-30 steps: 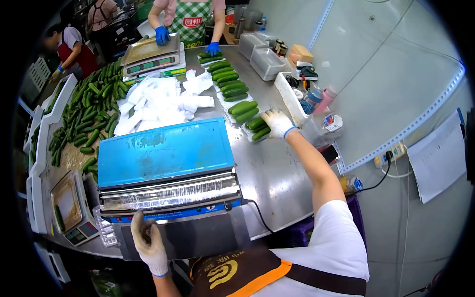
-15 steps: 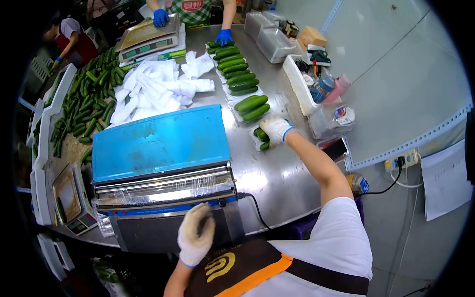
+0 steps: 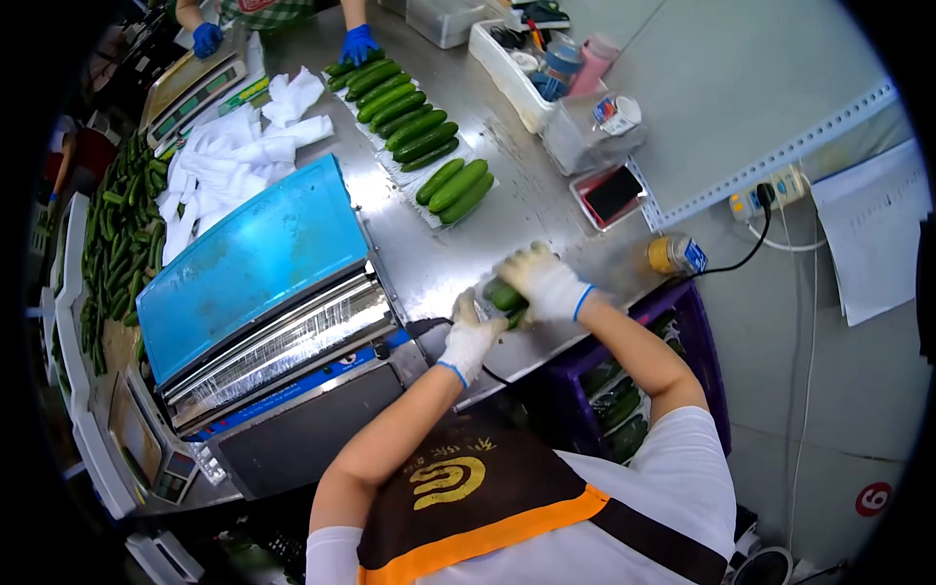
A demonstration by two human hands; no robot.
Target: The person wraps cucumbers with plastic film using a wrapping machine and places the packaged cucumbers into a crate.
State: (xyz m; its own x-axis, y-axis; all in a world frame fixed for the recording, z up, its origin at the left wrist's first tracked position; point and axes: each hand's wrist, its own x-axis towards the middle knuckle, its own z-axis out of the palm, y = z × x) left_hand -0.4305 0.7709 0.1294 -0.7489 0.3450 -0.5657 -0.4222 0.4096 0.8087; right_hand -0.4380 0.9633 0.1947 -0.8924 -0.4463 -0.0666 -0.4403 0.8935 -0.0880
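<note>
We have both gloved hands on a small bundle of cucumbers (image 3: 504, 295) at the near edge of the steel desk (image 3: 429, 258), to the right of the blue-topped wrapping machine (image 3: 258, 263). Our right hand (image 3: 546, 283) lies over the bundle with its grip curled around it; our left hand (image 3: 471, 341) touches the left side, and we cannot tell whether its grip is pinching. Farther off, we see a cucumber row (image 3: 408, 127) on white sheets, 3 cucumbers at its near end, and a co-worker's blue-gloved hand (image 3: 360, 44) at its far end. White strips (image 3: 229, 156) lie far left, beyond the machine; a phone (image 3: 613, 194) lies to the right.
</note>
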